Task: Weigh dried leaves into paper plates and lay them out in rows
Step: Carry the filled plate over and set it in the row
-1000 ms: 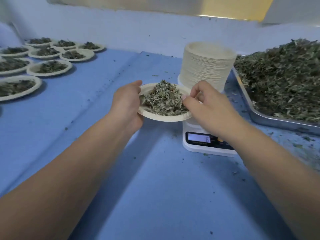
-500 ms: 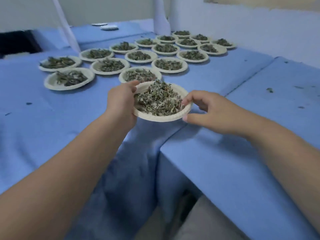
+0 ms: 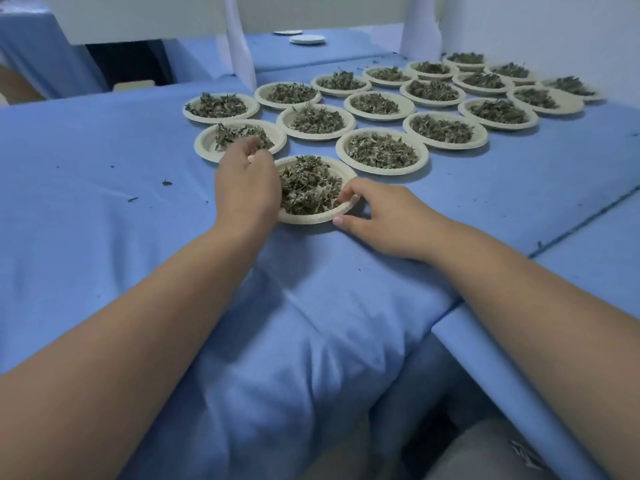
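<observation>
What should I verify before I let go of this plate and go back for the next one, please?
1. Plate resting on the blue cloth: near rim looks down, ok.
2. Gap to the filled plate on its right: visible, ok.
3. Gap to the plate behind-left: left hand hides it, cannot tell.
4. Leaves inside the rim: none spilled beside it, ok.
5. In line with the front row: ok.
6. Hands released: left hand and right hand both grip the rim, not ok.
</observation>
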